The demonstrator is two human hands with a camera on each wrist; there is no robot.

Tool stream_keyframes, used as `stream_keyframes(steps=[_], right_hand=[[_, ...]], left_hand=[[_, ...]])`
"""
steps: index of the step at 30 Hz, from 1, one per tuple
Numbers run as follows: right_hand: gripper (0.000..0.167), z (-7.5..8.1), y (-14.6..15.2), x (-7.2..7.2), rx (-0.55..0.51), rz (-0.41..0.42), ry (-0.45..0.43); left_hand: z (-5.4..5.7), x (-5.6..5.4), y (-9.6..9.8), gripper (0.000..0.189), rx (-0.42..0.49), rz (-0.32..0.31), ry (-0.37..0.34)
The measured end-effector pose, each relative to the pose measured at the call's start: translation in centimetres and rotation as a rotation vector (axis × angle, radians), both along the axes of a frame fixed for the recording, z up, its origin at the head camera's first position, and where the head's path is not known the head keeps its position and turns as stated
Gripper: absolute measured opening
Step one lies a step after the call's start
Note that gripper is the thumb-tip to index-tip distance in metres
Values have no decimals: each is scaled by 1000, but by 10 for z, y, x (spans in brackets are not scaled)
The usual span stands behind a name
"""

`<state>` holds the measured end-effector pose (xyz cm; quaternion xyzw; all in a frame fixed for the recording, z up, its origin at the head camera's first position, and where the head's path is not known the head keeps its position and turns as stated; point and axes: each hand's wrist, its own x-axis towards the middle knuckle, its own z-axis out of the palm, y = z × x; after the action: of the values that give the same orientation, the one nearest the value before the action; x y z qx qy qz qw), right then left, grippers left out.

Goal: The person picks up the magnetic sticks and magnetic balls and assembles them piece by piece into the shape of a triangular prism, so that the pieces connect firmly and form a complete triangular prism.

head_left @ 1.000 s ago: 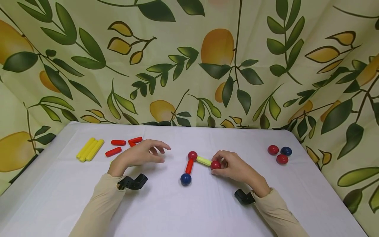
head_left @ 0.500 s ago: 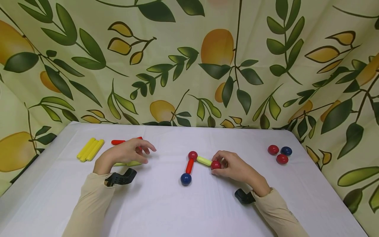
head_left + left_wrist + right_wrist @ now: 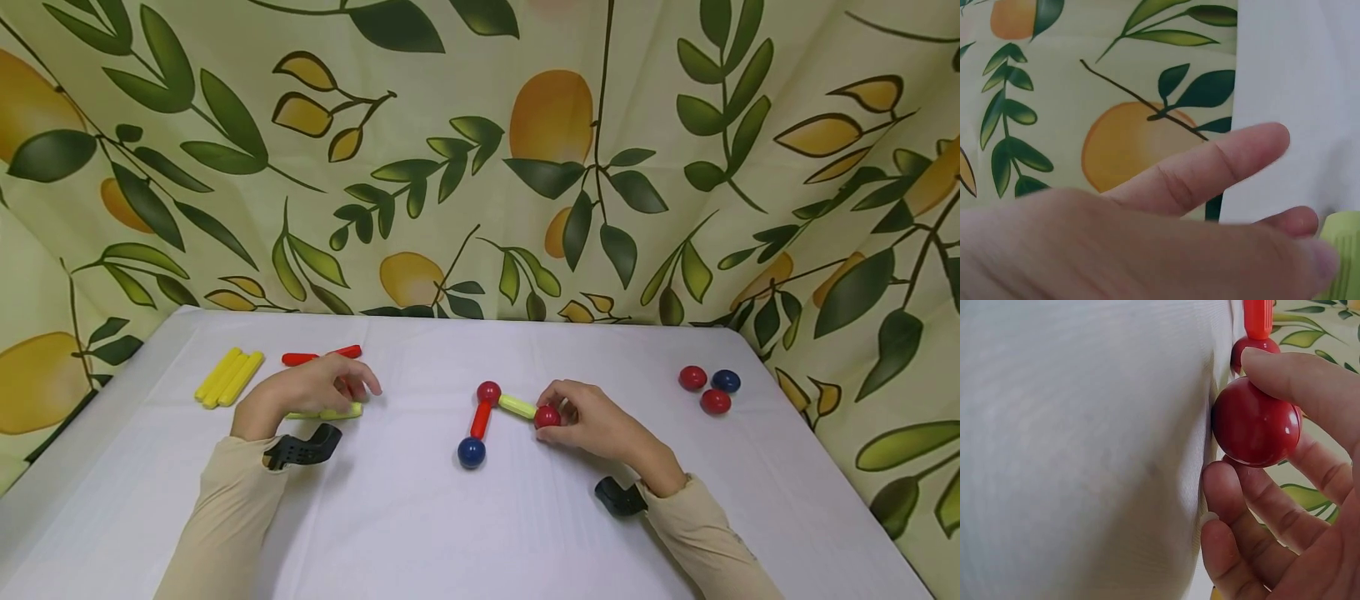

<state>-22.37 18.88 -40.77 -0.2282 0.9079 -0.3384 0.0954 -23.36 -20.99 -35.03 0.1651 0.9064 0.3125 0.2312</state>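
In the head view, my right hand (image 3: 592,421) pinches a red ball (image 3: 1257,422) between thumb and fingers. That ball sits at the end of a light green stick (image 3: 517,407), whose other end meets a second red ball (image 3: 488,392). From there a red stick (image 3: 480,421) runs to a blue ball (image 3: 471,452). My left hand (image 3: 307,390) hovers over loose sticks at the left, fingers loosely bent. Beneath it lie light green sticks (image 3: 341,412), one close to the thumb in the left wrist view. Red sticks (image 3: 300,359) lie behind this hand, partly hidden by it.
Three yellow sticks (image 3: 228,377) lie side by side at the far left. At the back right, two red balls (image 3: 693,378) and one blue ball (image 3: 726,381) rest on the white tablecloth (image 3: 450,533). A leaf-and-fruit patterned curtain (image 3: 450,167) hangs behind the table.
My left hand has moved left, back over the loose sticks, its fingers bending down more. The right hand and the joined balls and sticks have stayed in place.
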Motion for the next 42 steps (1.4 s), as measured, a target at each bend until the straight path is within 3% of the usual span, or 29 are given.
stream_keyframes(steps=[13, 22, 26, 36, 42], right_hand=[[30, 0, 0, 0, -2, 10, 6], [30, 1, -1, 0, 3, 16, 21], [31, 1, -2, 0, 8, 2, 22], [32, 0, -4, 1, 29, -52, 2], [31, 0, -4, 1, 25, -47, 0]], left_hand=[[-7, -2, 10, 34, -102, 66, 21], [-17, -7, 27, 27, 29, 83, 97], [-21, -9, 31, 28, 19, 91, 118], [-18, -6, 30, 29, -112, 118, 39], [-17, -5, 31, 29, -117, 98, 51]])
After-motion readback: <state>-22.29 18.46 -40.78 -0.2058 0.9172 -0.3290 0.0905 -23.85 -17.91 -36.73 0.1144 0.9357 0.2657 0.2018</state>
